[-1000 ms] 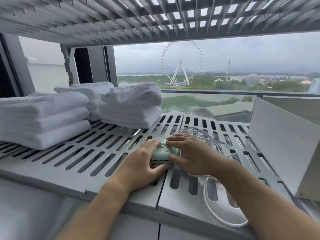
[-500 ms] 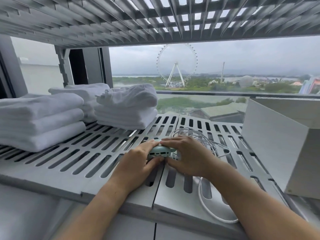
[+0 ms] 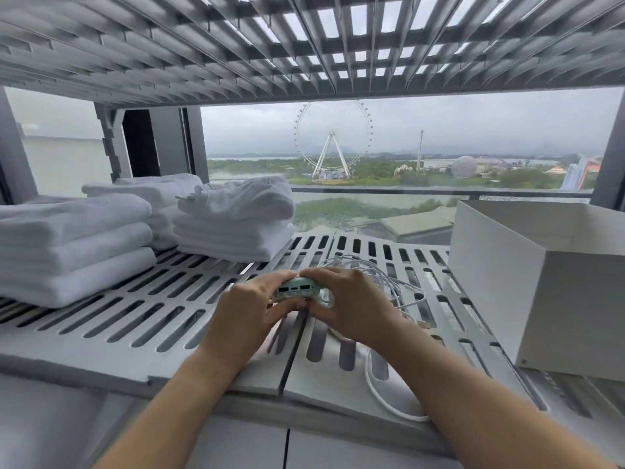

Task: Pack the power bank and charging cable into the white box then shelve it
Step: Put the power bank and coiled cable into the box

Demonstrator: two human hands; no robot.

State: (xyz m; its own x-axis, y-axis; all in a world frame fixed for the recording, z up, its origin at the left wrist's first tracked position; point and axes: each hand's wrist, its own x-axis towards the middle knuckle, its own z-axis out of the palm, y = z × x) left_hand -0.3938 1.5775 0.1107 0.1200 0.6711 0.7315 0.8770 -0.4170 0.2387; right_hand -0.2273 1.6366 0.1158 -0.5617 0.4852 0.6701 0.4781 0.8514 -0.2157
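I hold the mint-green power bank (image 3: 293, 290) between both hands, lifted just off the slotted grey shelf (image 3: 142, 319), its port end turned toward me. My left hand (image 3: 248, 311) grips it from the left, thumb under the lower edge and fingers (image 3: 270, 277) curled over the top. My right hand (image 3: 348, 306) closes on it from the right, fingers wrapped over the top and thumb pressed at the bottom edge, so both sets of fingers are clamped on the power bank and not spread.

The white charging cable (image 3: 382, 384) lies on the shelf beneath and beside my right hand: a loose bundle of loops behind my knuckles and one long loop running under my right forearm toward the shelf's front edge. I cannot tell whether the cable is plugged into the power bank.

The white box (image 3: 507, 286) stands open-topped on the shelf to the right, well apart from my hands. Stacks of folded white towels (image 3: 77, 248) sit on the left side of the shelf.
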